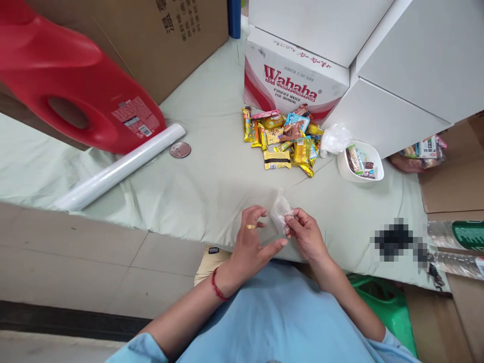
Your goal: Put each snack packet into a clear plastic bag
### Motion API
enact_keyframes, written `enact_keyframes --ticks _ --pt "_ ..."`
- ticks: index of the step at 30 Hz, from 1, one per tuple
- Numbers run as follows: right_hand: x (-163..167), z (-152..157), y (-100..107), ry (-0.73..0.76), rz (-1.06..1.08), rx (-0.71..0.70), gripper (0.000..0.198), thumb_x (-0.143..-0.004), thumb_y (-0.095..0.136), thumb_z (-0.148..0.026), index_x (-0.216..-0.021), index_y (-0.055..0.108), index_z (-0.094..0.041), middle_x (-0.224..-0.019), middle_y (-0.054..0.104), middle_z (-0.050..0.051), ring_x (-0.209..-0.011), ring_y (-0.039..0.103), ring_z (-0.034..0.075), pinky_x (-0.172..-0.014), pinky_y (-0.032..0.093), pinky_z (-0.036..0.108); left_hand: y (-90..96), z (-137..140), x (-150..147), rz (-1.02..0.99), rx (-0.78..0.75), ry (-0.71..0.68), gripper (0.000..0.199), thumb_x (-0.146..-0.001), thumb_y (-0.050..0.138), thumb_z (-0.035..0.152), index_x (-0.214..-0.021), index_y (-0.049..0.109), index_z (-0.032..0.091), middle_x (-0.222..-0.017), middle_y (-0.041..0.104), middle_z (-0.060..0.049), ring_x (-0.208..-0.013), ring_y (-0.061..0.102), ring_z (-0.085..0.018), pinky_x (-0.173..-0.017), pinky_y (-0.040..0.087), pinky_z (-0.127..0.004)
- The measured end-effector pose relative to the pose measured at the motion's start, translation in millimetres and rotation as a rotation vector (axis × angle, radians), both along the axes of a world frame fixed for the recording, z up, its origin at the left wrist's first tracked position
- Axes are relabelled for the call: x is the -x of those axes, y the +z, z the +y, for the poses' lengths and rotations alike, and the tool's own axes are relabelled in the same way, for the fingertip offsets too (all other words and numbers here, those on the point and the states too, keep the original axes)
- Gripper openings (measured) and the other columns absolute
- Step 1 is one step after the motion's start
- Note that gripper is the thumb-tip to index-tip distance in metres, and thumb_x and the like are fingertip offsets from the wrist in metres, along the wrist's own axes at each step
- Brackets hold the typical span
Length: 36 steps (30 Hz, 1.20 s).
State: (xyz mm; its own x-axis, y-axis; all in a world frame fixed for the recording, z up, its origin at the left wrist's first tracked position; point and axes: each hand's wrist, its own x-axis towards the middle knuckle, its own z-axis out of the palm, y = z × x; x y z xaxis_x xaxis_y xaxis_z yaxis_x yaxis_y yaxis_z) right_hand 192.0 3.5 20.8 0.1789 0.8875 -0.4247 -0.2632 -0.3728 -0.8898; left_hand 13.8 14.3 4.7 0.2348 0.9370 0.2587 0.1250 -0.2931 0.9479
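My right hand (305,233) pinches a small crumpled clear plastic bag (281,212) between thumb and fingers, just above the near edge of the cloth-covered table. To the left of the bag, my left hand (254,239) is open, its thumb and curved fingers apart with nothing between them. Beyond both hands lies a pile of wrapped snacks (278,160) in mostly yellow, brown and blue wrappers. A white plastic tub (345,172) with a few wrapped snacks inside stands right of the pile. Another crumpled clear bag (336,138) rests between pile and tub.
A Wahaha water carton (257,75) stands behind the snacks, beside white cabinets (412,65). On the left are a large red jug (109,101), a white plastic roll (124,169) and a round brown disc (180,149). Plastic bottles (449,234) lie at the right edge.
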Motion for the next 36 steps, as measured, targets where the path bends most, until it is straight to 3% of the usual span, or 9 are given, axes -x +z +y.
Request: enact_keyframes --ticks 5,10,12,15,18,20,23,29,36 --pt "-1 2 3 0.049 0.057 0.016 0.042 -0.071 0.093 -0.053 -0.082 0.069 -0.022 -0.067 0.063 -0.004 -0.056 0.054 0.01 -0.052 0.045 0.023 -15.2 13 -13 -0.124 0.446 0.128 0.047 -0.081 0.078 0.034 -0.121 0.056 0.021 -0.12 0.06 -0.011 -0.109 0.065 -0.023 -0.08 0.06 -0.034" --pt "-20 2 -1 -0.03 0.106 0.086 0.046 -0.062 0.099 -0.05 -0.08 0.069 -0.021 -0.064 0.061 -0.005 -0.055 0.051 0.009 -0.049 0.04 0.021 -21.0 43 9 -0.089 0.521 0.217 0.028 -0.081 0.07 0.031 -0.105 0.058 0.021 -0.1 0.064 -0.004 -0.093 0.066 -0.019 -0.084 0.058 -0.035" --pt "-25 0 -5 -0.042 0.102 0.109 0.047 -0.061 0.099 -0.051 -0.079 0.068 -0.02 -0.061 0.059 -0.005 -0.052 0.049 0.008 -0.047 0.037 0.021 -21.9 49 16 0.032 0.412 0.272 0.033 -0.082 0.071 0.03 -0.111 0.058 0.02 -0.11 0.063 -0.008 -0.097 0.067 -0.021 -0.084 0.06 -0.038" --pt "-26 -3 -10 -0.041 0.087 0.116 0.049 -0.062 0.098 -0.054 -0.076 0.066 -0.02 -0.058 0.057 -0.006 -0.05 0.048 0.008 -0.045 0.035 0.02 -21.9 50 20 0.328 -0.034 0.355 0.037 -0.084 0.07 0.019 -0.12 0.061 0.019 -0.127 0.059 -0.015 -0.121 0.062 -0.03 -0.098 0.057 -0.05" --pt "-24 -4 -14 -0.038 0.076 0.106 0.05 -0.062 0.096 -0.057 -0.077 0.065 -0.021 -0.058 0.057 -0.006 -0.05 0.048 0.008 -0.044 0.035 0.02 -19.6 45 17 0.438 -0.495 0.093 0.041 -0.089 0.058 0.004 -0.123 0.064 0.025 -0.124 0.065 -0.011 -0.129 0.058 -0.027 -0.111 0.05 -0.05" --pt "-23 -5 -15 -0.032 0.067 0.106 0.051 -0.063 0.095 -0.059 -0.078 0.065 -0.021 -0.057 0.056 -0.006 -0.05 0.047 0.009 -0.044 0.034 0.02 -18.2 42 13 0.385 -0.547 -0.157 0.047 -0.092 0.053 0.003 -0.133 0.058 0.026 -0.127 0.066 -0.011 -0.128 0.06 -0.024 -0.11 0.052 -0.044" --pt "-24 -5 -15 -0.03 0.055 0.094 0.052 -0.065 0.093 -0.061 -0.079 0.063 -0.021 -0.058 0.055 -0.006 -0.051 0.047 0.009 -0.044 0.034 0.02 -20.0 40 6 0.349 -0.392 -0.27 0.05 -0.096 0.064 0.023 -0.143 0.049 0.019 -0.142 0.058 -0.019 -0.133 0.059 -0.028 -0.108 0.055 -0.046" --pt "-25 -9 -14 0.012 -0.003 0.051 0.054 -0.065 0.093 -0.058 -0.096 0.065 -0.024 -0.071 0.06 -0.005 -0.057 0.051 0.011 -0.045 0.039 0.021 -28.1 42 -2 0.278 -0.089 -0.191 0.014 -0.102 0.055 0.027 -0.098 0.067 0.022 -0.118 0.07 -0.011 -0.106 0.069 -0.021 -0.094 0.057 -0.038" --pt "-34 -17 -19 -0.067 -0.144 0.052 0.046 -0.067 0.09 -0.055 -0.088 0.068 -0.021 -0.078 0.061 -0.002 -0.06 0.048 0.01 -0.049 0.038 0.022 -20.3 61 14 -0.466 0.529 0.25 0.033 -0.085 0.081 0.048 -0.087 0.061 0.022 -0.101 0.072 -0.004 -0.095 0.069 -0.017 -0.087 0.057 -0.033"
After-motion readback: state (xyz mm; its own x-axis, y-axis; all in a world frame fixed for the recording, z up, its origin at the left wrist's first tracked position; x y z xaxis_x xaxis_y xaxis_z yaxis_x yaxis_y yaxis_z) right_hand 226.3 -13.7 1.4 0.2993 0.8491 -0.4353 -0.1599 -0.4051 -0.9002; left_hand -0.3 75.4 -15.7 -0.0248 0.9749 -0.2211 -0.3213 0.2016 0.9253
